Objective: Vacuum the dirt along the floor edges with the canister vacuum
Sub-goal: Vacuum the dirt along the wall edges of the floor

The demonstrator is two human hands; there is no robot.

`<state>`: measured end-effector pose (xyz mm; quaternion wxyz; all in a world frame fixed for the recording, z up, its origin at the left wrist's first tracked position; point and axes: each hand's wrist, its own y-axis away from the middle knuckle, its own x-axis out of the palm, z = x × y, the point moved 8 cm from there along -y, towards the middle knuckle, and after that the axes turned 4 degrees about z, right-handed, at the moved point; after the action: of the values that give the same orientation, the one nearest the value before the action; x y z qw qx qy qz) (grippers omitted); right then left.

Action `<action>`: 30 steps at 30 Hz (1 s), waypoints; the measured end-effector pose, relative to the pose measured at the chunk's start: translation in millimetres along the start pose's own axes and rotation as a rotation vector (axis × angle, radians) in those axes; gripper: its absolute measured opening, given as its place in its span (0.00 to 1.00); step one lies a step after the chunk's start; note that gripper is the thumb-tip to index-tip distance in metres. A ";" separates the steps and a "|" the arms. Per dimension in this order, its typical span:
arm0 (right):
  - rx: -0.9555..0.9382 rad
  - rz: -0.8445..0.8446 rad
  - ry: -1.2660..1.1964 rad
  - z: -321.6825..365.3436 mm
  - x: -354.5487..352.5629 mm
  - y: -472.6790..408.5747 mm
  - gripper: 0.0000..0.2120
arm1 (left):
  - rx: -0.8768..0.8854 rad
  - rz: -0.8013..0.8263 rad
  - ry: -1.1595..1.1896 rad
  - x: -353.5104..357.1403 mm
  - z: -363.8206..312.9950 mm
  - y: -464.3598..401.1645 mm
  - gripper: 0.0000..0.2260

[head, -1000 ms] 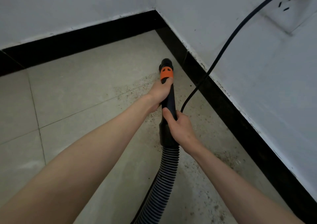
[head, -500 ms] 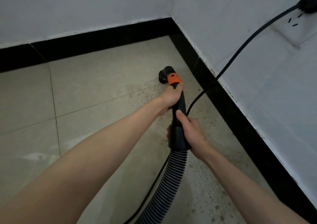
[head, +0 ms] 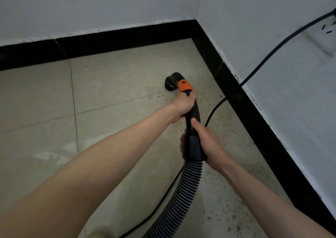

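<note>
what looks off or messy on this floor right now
Dark specks of dirt are scattered over the floor tiles along the right-hand baseboard, thickest near the bottom. The power cord hangs slack across that wall onto the floor. Nothing looks broken.

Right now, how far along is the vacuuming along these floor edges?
Looks done: the tiles toward the back wall show almost no specks. In hand: the left hand and right hand grip the vacuum handle, with the nozzle at the near edge of the dirt. Left: specks scattered along the right baseboard, back toward the camera.
</note>
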<state>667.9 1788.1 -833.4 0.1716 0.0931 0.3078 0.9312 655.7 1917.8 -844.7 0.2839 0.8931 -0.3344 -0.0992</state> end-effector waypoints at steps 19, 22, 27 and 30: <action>-0.084 0.101 0.130 14.3 43.2 0.0 0.20 | 0.063 -0.169 0.074 -58.2 7.2 16.1 0.23; -0.101 0.124 0.166 21.4 51.5 -2.8 0.17 | 0.071 -0.193 0.112 -70.3 5.9 19.5 0.22; -0.096 0.164 0.326 22.6 65.6 -7.1 0.19 | 0.065 -0.197 0.208 -84.6 16.3 30.7 0.12; -0.101 0.173 0.340 18.7 64.0 -2.2 0.16 | 0.051 -0.191 0.223 -83.3 23.3 37.1 0.14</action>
<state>614.6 1824.0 -815.6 0.0411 -0.0483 0.2761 0.9590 564.0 1939.2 -843.6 0.2859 0.9333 -0.2166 -0.0172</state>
